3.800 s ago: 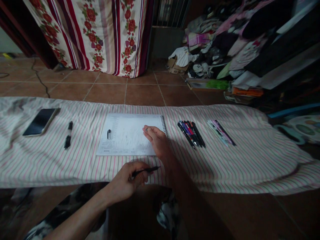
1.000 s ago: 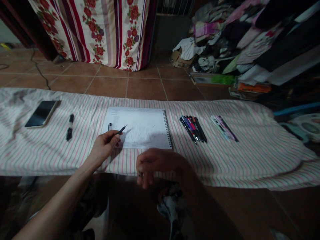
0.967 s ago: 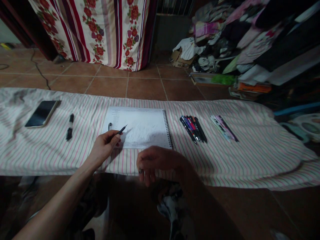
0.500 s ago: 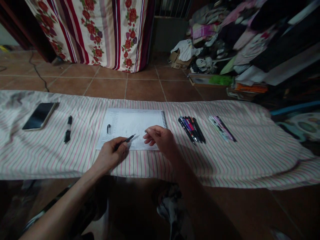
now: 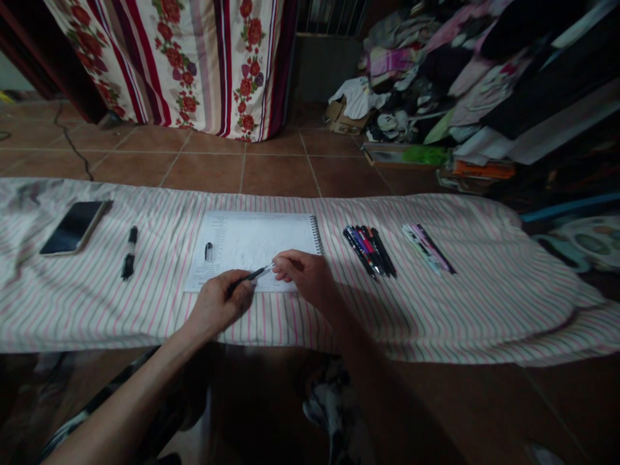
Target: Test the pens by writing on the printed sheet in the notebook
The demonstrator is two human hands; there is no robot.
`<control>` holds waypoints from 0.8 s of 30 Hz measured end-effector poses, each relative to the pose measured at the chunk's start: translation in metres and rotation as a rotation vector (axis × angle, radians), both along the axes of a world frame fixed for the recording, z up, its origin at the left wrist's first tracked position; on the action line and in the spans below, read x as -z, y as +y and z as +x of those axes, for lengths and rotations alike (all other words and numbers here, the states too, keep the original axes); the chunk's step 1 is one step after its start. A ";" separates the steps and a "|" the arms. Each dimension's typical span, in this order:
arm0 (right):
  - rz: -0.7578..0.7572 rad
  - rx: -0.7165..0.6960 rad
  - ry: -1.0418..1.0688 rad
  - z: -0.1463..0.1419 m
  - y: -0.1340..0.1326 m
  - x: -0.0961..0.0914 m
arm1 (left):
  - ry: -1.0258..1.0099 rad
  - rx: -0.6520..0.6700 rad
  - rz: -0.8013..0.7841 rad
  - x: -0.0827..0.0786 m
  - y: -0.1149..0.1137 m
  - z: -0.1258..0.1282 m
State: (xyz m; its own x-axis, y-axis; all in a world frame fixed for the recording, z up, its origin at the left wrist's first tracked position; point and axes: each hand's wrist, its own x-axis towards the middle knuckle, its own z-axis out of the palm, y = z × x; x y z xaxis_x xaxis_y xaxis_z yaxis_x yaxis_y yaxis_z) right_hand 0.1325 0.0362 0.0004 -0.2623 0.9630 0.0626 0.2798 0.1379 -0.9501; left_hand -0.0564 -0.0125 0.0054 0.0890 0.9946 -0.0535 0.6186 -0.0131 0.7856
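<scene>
My left hand (image 5: pixel 220 300) is closed around a dark pen (image 5: pixel 252 275), its pointed end aimed right and away from me. At that tip, my right hand (image 5: pixel 303 271) pinches with thumb and forefinger; whatever small piece lies between them is too small to make out. Both hands are over the lower part of a spiral notebook (image 5: pixel 252 236) with a pale, faintly printed page. On the page's left side lies a small black-and-clear piece (image 5: pixel 208 251), perhaps a pen part.
A striped cloth (image 5: pixel 159 310) covers the low table. Left of the notebook lie a phone (image 5: pixel 73 227) and a black marker-like pen (image 5: pixel 129 253). To its right are a bundle of dark pens (image 5: pixel 371 252) and several pastel pens (image 5: pixel 429 248). A floral curtain (image 5: pixel 208 64) hangs behind.
My right hand has moved slightly left and down, and its fingertips now meet the pen's tip. Before, a gap lay between them. The left hand still holds the pen.
</scene>
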 end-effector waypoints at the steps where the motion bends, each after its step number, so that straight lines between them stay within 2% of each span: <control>1: 0.008 -0.001 -0.016 0.000 0.000 0.000 | 0.001 0.000 0.000 0.000 0.000 0.000; 13: 0.074 -0.027 -0.088 -0.003 -0.001 0.000 | 0.020 0.020 -0.029 0.007 -0.001 0.000; 24: 0.104 -0.073 -0.144 -0.004 -0.003 0.000 | 0.098 0.041 0.056 0.008 0.000 0.000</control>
